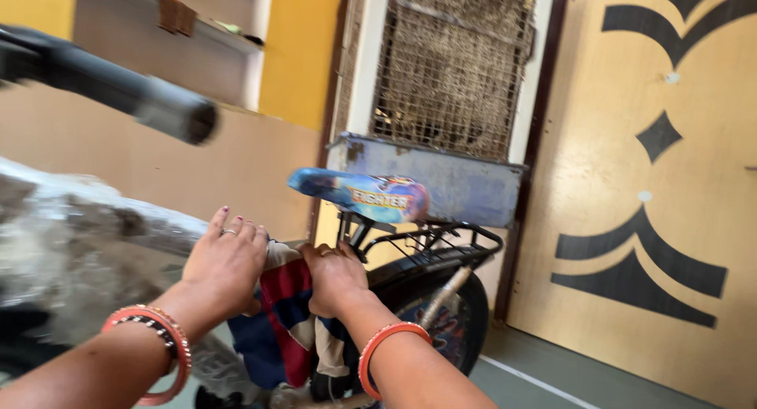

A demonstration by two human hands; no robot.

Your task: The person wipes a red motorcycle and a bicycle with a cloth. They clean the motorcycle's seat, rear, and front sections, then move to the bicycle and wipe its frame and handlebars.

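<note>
- The cloth (288, 314), at six o'clock below the bicycle seat (361, 195), is pinched by the right hand (335, 277).
- The left hand (227, 261) lies beside it, fingers pressed together.
- A firm two-handed hold is judged best.

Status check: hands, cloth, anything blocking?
Left hand flat on plastic-wrapped bicycle frame, beside cloth. Right hand gripping red-blue-white cloth. Blue saddle just above; nothing blocking.

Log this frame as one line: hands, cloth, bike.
left hand: flat on plastic-wrapped bicycle frame | right hand: gripping red-blue-white checked cloth | blue bicycle saddle: untouched | black rear carrier rack: empty
</note>
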